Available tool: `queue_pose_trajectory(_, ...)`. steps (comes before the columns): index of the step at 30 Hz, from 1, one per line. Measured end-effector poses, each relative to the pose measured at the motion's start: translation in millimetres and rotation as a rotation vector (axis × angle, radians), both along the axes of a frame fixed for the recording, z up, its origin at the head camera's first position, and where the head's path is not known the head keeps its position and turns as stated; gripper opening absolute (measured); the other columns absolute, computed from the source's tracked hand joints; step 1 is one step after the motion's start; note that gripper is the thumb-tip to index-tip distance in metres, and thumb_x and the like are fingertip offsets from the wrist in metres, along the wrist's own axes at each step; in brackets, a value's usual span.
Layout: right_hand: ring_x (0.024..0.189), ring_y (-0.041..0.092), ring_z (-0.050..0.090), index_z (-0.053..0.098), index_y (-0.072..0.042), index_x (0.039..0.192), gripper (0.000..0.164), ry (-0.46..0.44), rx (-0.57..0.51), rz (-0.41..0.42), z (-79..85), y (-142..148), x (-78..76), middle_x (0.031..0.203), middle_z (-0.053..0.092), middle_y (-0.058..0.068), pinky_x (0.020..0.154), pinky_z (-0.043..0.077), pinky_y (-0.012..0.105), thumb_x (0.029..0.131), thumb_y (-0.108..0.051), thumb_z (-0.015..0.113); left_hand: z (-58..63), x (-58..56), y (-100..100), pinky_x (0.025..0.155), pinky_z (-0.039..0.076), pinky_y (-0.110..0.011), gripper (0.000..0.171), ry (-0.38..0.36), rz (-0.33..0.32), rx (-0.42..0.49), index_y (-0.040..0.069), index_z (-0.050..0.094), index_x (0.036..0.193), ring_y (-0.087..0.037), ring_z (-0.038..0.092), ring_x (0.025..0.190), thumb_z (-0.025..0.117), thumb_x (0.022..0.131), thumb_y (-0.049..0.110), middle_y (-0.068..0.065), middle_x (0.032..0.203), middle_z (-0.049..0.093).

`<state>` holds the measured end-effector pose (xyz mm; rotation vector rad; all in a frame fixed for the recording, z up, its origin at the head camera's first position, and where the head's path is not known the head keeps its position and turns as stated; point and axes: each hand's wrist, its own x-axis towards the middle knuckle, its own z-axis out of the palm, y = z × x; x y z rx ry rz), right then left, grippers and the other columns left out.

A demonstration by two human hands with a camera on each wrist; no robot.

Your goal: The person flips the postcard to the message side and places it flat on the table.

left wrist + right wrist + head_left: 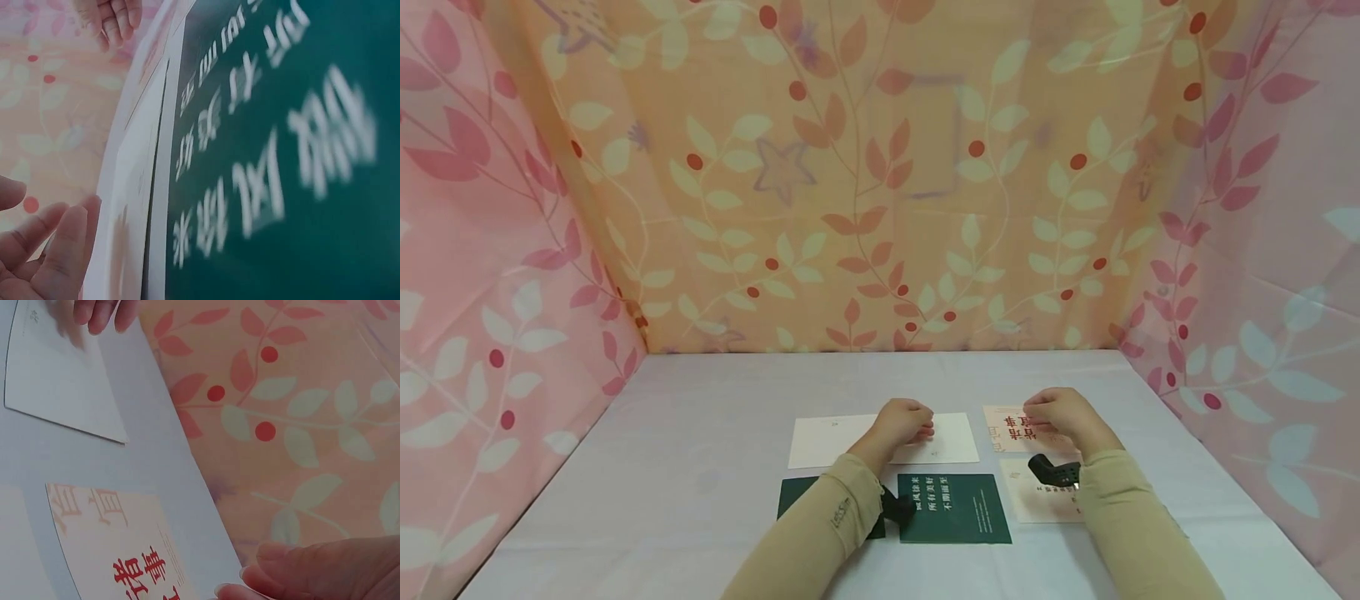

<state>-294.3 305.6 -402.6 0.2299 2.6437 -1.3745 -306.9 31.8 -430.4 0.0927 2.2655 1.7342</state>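
Note:
My left hand [901,429] is over white card paper [951,442], which shows on both sides of it; whether this is one card or two, I cannot tell. In the left wrist view the left fingers [65,256] bend loosely with nothing between them. My right hand [1070,417] is at a cream card with red characters [1009,429], fingers loosely bent near its far edge. The right wrist view shows the right fingertips [250,578] beside that card [119,537]; contact is unclear. Nothing is seen held.
Nearer me lie a green card with white characters [958,521] and another green card [795,493], partly under the left sleeve. A cream card with small print [1030,500] lies below the red-lettered one. Patterned cloth walls [865,183] enclose the white table [700,433].

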Motion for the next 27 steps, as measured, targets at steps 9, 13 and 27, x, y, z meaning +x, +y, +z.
queue_pose_trajectory(9, 0.082, 0.020, 0.061, 0.057, 0.011, 0.106, 0.029, 0.007, 0.006, -0.018, -3.5, 28.9, 2.9, 0.096, 0.063, 0.018, 0.077, 0.052, 0.036, 0.087, -0.011, 0.059, -2.8, 1.5, 30.7, 0.068, 0.053, -0.027, 0.024, -0.017, -0.015, 0.041, 0.001, 0.066, 0.101, -0.016, 0.064, 0.073, 0.057, 0.089, 0.020, -0.007, 0.083, 0.065)
queue_pose_trajectory(13, 0.077, 0.015, 0.061, 0.056, 0.012, 0.107, 0.030, 0.001, -0.008, -0.037, -3.7, 41.8, 5.7, 0.095, 0.063, 0.018, 0.074, 0.053, 0.034, 0.087, -0.010, 0.059, -3.9, 2.4, 44.5, 0.068, 0.054, -0.028, 0.023, -0.033, -0.014, 0.074, 0.001, 0.066, 0.101, -0.016, 0.065, 0.073, 0.057, 0.089, 0.019, -0.007, 0.083, 0.065)
queue_pose_trajectory(27, 0.080, 0.018, 0.054, 0.053, 0.010, 0.113, 0.039, -0.061, 0.030, -0.113, -10.1, 79.2, 17.3, 0.091, 0.061, 0.009, 0.068, 0.048, 0.025, 0.087, -0.018, 0.060, -13.8, 9.4, 81.8, 0.055, 0.048, -0.020, 0.018, -0.070, -0.010, 0.053, 0.008, 0.067, 0.100, -0.011, 0.060, 0.064, 0.058, 0.088, 0.018, -0.004, 0.078, 0.064)
